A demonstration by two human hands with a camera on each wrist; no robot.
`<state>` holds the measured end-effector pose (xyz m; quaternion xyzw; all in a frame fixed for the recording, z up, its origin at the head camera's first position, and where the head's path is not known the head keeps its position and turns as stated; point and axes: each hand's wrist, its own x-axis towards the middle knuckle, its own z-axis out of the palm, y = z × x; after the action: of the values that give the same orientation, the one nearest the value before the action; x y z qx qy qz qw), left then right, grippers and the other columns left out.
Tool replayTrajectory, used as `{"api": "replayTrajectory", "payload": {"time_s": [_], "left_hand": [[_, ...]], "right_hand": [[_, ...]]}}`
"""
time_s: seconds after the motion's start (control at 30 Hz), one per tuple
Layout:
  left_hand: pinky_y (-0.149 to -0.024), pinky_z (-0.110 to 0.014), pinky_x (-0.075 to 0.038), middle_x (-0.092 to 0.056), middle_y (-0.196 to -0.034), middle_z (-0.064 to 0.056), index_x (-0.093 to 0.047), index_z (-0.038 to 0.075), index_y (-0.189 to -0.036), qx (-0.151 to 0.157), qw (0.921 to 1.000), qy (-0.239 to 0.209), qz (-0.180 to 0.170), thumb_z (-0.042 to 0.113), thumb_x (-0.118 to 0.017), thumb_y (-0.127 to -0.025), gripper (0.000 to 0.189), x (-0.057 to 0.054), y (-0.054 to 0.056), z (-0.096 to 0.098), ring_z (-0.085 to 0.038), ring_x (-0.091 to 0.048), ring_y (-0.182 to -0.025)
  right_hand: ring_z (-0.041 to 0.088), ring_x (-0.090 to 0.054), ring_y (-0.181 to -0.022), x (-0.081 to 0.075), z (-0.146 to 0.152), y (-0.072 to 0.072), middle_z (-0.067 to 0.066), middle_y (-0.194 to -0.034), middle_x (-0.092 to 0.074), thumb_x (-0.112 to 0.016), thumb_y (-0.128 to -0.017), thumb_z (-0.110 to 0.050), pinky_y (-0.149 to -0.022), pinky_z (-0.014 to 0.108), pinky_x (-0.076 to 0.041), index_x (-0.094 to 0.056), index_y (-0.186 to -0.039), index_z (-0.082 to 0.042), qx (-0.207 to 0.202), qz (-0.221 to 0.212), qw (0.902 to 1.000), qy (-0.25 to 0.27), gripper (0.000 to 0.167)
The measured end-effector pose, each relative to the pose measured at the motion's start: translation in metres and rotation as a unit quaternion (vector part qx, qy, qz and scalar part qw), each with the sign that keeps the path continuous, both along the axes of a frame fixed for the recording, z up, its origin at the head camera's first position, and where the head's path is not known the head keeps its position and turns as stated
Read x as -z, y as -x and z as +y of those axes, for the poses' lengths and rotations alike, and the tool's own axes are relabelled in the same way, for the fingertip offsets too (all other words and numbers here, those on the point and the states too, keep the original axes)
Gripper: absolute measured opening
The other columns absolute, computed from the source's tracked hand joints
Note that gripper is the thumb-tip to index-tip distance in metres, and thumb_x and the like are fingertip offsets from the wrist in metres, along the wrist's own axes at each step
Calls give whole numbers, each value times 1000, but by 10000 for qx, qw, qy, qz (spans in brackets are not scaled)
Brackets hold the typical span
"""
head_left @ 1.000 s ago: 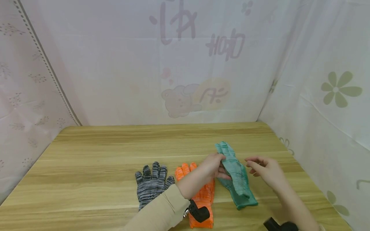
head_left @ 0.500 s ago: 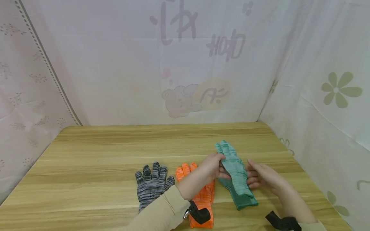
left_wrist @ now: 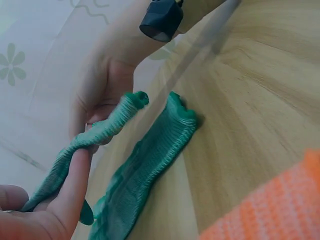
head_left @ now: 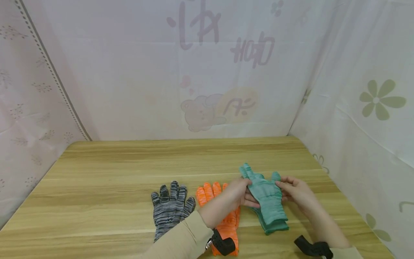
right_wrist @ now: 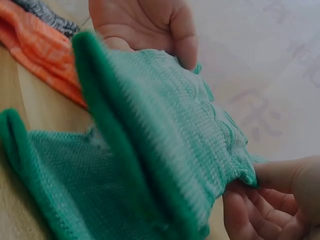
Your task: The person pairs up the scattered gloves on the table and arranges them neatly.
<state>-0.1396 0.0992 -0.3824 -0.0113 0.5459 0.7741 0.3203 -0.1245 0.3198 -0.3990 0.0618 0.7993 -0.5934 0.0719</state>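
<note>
Two green knit gloves are at the right of the table. My hands hold the upper green glove point(head_left: 269, 199) raised over the lower green glove point(left_wrist: 155, 155), which lies on the wood. At the upper glove's left edge, my left hand point(head_left: 240, 190) grips with the thumb on top and fingers beneath. My right hand point(head_left: 299, 192) pinches the small glove finger that sticks out on the right side. In the right wrist view the upper glove's dark green cuff point(right_wrist: 125, 135) faces the camera, its opening nearly flat. The upper glove covers most of the lower one in the head view.
An orange glove point(head_left: 229, 232) lies left of the green pair, partly under my left forearm. Further left is a black-and-grey striped glove point(head_left: 169, 208). The wooden table point(head_left: 129, 162) meets a patterned cloth point(head_left: 145, 72) at its back and sides.
My right hand has come in from the right and now pinches the upper green glove. That glove has turned from a folded, narrow shape to spread out flatter. The left hand keeps its grip.
</note>
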Motion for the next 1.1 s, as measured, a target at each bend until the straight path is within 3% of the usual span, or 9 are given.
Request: {"api": "replayTrajectory", "payload": {"time_s": [0.07,0.27,0.47,0.67,0.9,1.1], "left_hand": [[-73,-52,-54,-67,-88,-28,-50,-6,-120,33,9999,101,-74,10,-40,-101,27,1,0,1,-46,-65,-87],[-72,-54,-54,-66,-88,-28,-39,-9,-131,106,9983,467,-330,10,-40,-101,36,5,0,1,-49,-64,-85],[-76,-53,-53,-65,-87,-28,-55,-9,-109,193,9951,837,-490,9,-39,-101,25,8,0,1,-47,-64,-88],[-77,-51,-53,-65,-84,-28,-58,-8,-101,325,9939,975,-408,5,-37,-101,25,11,1,0,-46,-64,-90],[-77,-48,-54,-67,-85,-28,-59,-7,-99,327,9923,1144,-331,5,-39,-101,24,14,1,1,-43,-65,-90],[-78,-49,-54,-67,-86,-29,-60,-6,-96,422,9916,1185,-297,4,-39,-100,24,15,1,0,-43,-64,-92]], "right_hand": [[12,-55,-65,1,-1,0,1,-78,-57,-58,-98,-22,-62,31,-53,-53,-110,6,21,55,9998,-163,30],[14,-55,-63,6,-3,2,3,-75,-56,-59,-97,-18,-58,32,-54,-53,-108,8,2,146,9990,-426,28],[15,-54,-64,16,-1,4,5,-73,-54,-59,-96,-14,-57,32,-54,-52,-107,8,-111,116,9973,-723,26],[18,-57,-64,18,0,3,5,-71,-54,-58,-96,-11,-58,32,-55,-53,-103,8,-233,28,9952,-952,21],[18,-59,-68,11,4,2,5,-74,-54,-59,-96,-22,-65,33,-56,-57,-88,2,-822,-416,9923,-832,26],[19,-60,-73,6,8,0,3,-74,-55,-62,-94,-21,-70,33,-56,-54,-70,-4,-1433,-539,9852,-774,30]]}}
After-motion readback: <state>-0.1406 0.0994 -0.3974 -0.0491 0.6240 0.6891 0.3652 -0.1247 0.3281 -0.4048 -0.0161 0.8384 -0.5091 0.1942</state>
